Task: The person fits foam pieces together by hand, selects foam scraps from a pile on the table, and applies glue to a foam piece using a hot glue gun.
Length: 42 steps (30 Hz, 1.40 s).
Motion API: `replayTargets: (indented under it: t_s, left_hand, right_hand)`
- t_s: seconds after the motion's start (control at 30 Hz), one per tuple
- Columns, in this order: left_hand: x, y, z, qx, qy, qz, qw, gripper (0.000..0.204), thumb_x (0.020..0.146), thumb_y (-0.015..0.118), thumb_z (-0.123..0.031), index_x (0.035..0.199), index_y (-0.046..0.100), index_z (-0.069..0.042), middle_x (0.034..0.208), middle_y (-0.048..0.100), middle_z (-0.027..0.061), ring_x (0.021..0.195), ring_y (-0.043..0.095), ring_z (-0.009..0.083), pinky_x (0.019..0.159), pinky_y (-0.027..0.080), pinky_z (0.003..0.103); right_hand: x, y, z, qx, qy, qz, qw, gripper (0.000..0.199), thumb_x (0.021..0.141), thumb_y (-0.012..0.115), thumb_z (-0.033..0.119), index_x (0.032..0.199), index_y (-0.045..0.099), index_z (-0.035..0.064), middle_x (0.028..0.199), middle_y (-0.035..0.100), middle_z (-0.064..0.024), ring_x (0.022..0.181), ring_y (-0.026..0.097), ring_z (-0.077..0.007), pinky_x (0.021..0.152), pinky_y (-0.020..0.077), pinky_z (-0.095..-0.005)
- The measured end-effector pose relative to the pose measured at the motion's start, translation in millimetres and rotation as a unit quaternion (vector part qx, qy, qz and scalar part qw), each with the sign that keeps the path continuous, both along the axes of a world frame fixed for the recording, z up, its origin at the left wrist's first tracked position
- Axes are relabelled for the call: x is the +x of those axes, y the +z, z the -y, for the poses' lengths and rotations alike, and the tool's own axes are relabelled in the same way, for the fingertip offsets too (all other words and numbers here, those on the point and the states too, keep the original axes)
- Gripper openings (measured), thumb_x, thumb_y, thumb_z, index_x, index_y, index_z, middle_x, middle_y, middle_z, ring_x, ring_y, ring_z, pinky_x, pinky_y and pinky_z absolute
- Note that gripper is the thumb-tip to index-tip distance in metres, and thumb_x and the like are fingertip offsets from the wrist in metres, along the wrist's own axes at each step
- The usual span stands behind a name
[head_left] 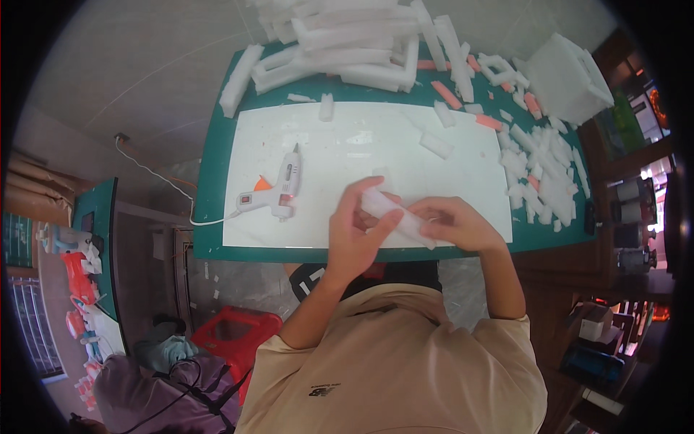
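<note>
Both my hands grip one white foam strip [396, 214] just above the near edge of a white board [347, 145]. My left hand [354, 231] pinches the strip's left end between thumb and fingers. My right hand [454, 223] holds its right end from the side. A white glue gun [278, 189] lies on the board to the left of my hands, its cord trailing off the green table [210, 173].
Long white foam strips [340, 50] are heaped at the table's far edge. Small white and pink foam offcuts [538, 166] pile up at the right, by a white foam box [567, 76]. A red stool [235, 336] stands on the floor at lower left. Shelves line the right side.
</note>
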<state>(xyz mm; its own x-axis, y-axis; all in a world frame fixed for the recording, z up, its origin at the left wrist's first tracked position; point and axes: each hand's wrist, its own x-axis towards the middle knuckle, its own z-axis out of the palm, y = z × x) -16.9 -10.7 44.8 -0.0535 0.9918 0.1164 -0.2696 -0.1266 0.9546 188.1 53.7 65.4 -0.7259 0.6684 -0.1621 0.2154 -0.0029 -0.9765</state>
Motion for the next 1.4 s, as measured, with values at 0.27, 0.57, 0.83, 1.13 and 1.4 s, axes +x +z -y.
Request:
replayTargets:
  t_s: [0.27,0.57,0.83,1.13,1.4]
  left_hand:
    - [-7.4,3.8,-15.2,0.000,-0.008,0.038,0.999,0.044,0.086,0.066,0.003,0.125,0.046,-0.001,0.102,0.064,0.0150,0.094,0.062,0.0167,0.083,0.052,0.028]
    - [-10.3,3.1,-12.5,0.032,-0.079,0.036,0.996,0.047,0.085,0.066,0.003,0.127,0.045,-0.002,0.106,0.063,0.0143,0.097,0.061,0.0172,0.084,0.051,0.030]
    - [-28.1,9.6,-1.4,0.100,-0.101,-0.037,0.989,0.062,0.084,0.069,-0.001,0.138,0.040,-0.004,0.118,0.060,0.0147,0.104,0.060,0.0199,0.089,0.050,0.034]
    - [-161.4,-2.7,15.8,0.102,0.162,-0.636,0.748,0.051,0.073,0.056,0.006,0.124,0.052,-0.001,0.127,0.054,0.0205,0.117,0.052,0.0368,0.097,0.043,0.043]
    - [-180.8,-3.5,-0.5,0.070,0.040,-0.662,0.745,0.052,0.069,0.056,0.008,0.120,0.054,-0.004,0.120,0.056,0.0184,0.109,0.053,0.0373,0.093,0.043,0.044]
  right_hand:
    - [-4.2,-16.1,7.8,-0.341,-0.028,-0.148,0.928,0.044,0.098,0.054,0.031,0.127,0.051,-0.0012,0.100,0.065,-0.0135,0.082,0.065,-0.0191,0.074,0.0542,-0.0303]
    - [-7.1,-21.3,11.9,-0.387,-0.014,-0.176,0.905,0.046,0.094,0.059,0.035,0.121,0.054,-0.0016,0.095,0.065,-0.0125,0.079,0.064,-0.0183,0.072,0.0535,-0.0302]
    - [-19.6,-23.5,18.3,-0.245,0.015,-0.161,0.956,0.038,0.092,0.061,0.029,0.116,0.058,-0.0010,0.093,0.067,-0.0090,0.077,0.063,-0.0149,0.068,0.0503,-0.0254]
    - [-11.6,-11.6,30.3,0.029,-0.171,-0.015,0.985,0.022,0.087,0.063,0.006,0.107,0.063,-0.0038,0.089,0.066,-0.0055,0.082,0.057,-0.0092,0.076,0.0458,-0.0248]
    - [-21.7,-8.8,26.3,0.182,-0.215,-0.010,0.959,0.023,0.084,0.066,0.007,0.104,0.064,-0.0045,0.090,0.066,-0.0071,0.085,0.058,-0.0114,0.081,0.0462,-0.0263]
